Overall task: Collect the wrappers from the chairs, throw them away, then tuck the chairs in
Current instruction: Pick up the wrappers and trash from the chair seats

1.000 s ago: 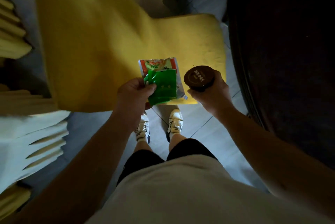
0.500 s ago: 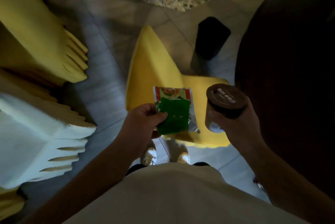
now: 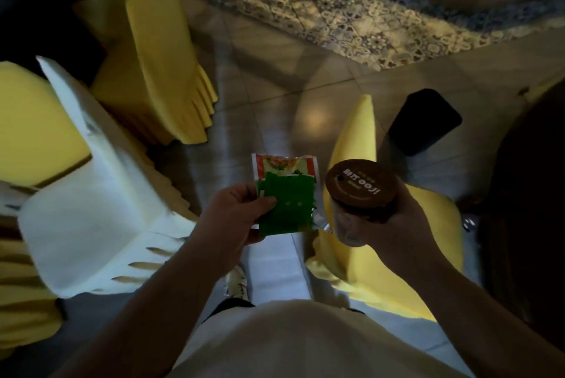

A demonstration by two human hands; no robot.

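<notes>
The left hand (image 3: 241, 218) pinches two flat wrappers together by their near edge, thumb on top: a green wrapper (image 3: 289, 206) in front and a red-and-white printed wrapper (image 3: 284, 165) fanned out just behind it, both sticking out ahead of the knuckles over the tiled floor (image 3: 275, 96). The right hand (image 3: 385, 221) grips a brown-lidded cup (image 3: 360, 191) round its wall, lid up, held just to the right of the wrappers, so both hands are full. Beneath and beyond the right hand stands a yellow-covered chair (image 3: 382, 255), its seat apparently bare, and ahead of that hand, near the chair, sits a dark bin (image 3: 425, 122) on the floor; it looks like the likely place for the rubbish, though its opening cannot be made out in this dim light. To the left of the left hand stand a white-covered chair (image 3: 91, 209) and more yellow ones. The risks, as I judge them: the two wrappers are held only at one edge, so the rear one could slide free and flutter to the floor on the way; the cup could spill if tipped, should anything remain in it; and the chair between hands and bin could make a tossed wrapper fall short
</notes>
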